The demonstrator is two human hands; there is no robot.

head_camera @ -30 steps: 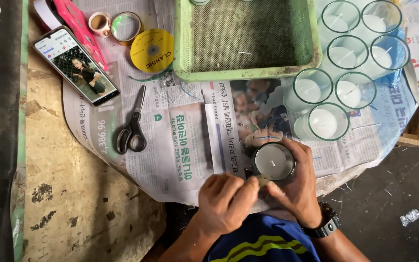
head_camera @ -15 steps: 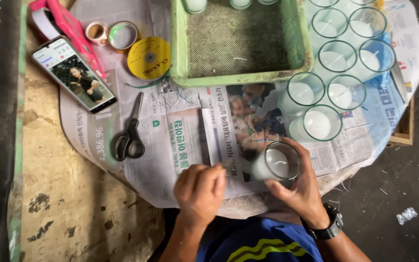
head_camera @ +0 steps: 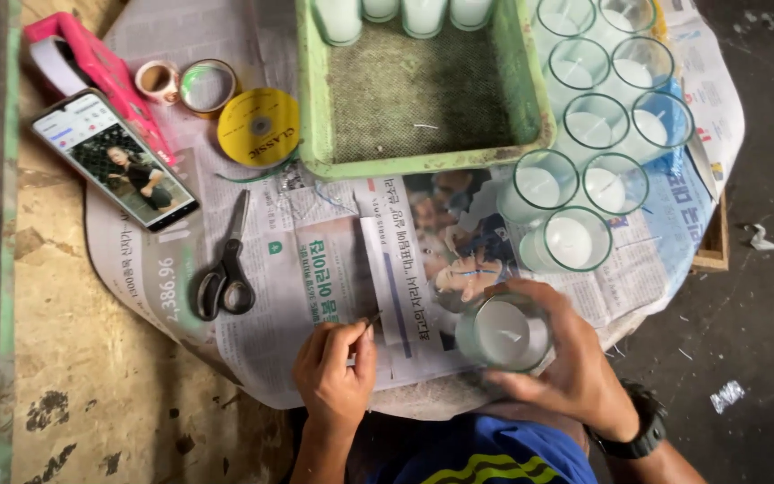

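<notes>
On newspaper (head_camera: 315,296) at six o'clock: glass (head_camera: 503,333) holding white wax with a wick, wrapped by right hand (head_camera: 566,363), fingers curled round its rim. At two o'clock: more wax-filled glasses (head_camera: 597,125). At twelve: green tray (head_camera: 315,108). Left hand (head_camera: 335,372), thumb and forefinger pinching a thin stick (head_camera: 373,318).

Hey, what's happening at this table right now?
A person sits at a newspaper-covered table. The right hand grips a glass candle jar filled with white wax, tilted toward the person. The left hand pinches a thin, wick-like piece beside it. More filled jars cluster to the right of a green tray; scissors and a phone lie on the left.
</notes>
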